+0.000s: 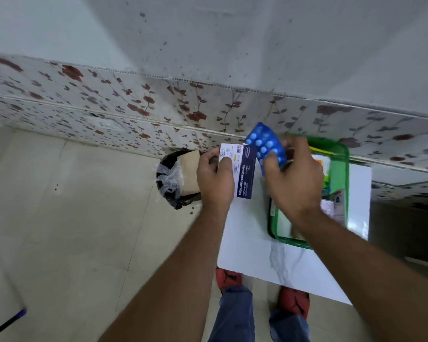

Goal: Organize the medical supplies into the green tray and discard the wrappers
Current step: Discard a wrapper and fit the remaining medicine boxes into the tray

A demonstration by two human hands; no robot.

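The left hand (pixel 214 178) pinches a dressings box (pixel 241 171) above the table's (pixel 294 265) left edge. The right hand (pixel 294 178) grips a blue pill strip (pixel 266 144) at the box's open end. The green tray (pixel 341 169) sits at the far right corner; the bin (pixel 177 178) stands on the floor, left. A loose grip could drop the strip binward.

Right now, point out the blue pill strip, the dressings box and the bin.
blue pill strip (pixel 264 141), head view, on its blistered face
dressings box (pixel 245 177), head view, on its dark printed panel
bin (pixel 171 193), head view, on its plastic liner
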